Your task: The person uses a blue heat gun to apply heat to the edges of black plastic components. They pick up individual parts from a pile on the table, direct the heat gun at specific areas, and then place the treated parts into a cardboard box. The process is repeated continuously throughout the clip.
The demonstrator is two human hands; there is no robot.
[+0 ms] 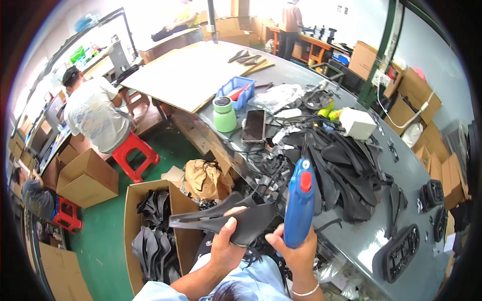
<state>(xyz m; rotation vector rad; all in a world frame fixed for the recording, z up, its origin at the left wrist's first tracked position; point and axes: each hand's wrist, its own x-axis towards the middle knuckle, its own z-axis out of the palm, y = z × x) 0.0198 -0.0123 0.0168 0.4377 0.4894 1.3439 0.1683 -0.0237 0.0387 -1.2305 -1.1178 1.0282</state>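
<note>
The left hand (228, 249) pinches a black forked piece (253, 223), thumb on its near face, most fingers hidden behind. Just beside it, the right hand (302, 253) is closed around the base of an upright blue tool (299, 213). White marks on dark cloth (207, 244) below are too small to read. Beyond, black pieces (346, 175) heap on the grey table (351, 246).

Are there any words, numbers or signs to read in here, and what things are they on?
None can be read clearly.
Blue tool in the right hand: no readable label.
Dark cloth by the lap: white marks, too small to read.
Seated co-worker's shirt: faded back print, too blurred.
Phone: nothing readable.
</note>
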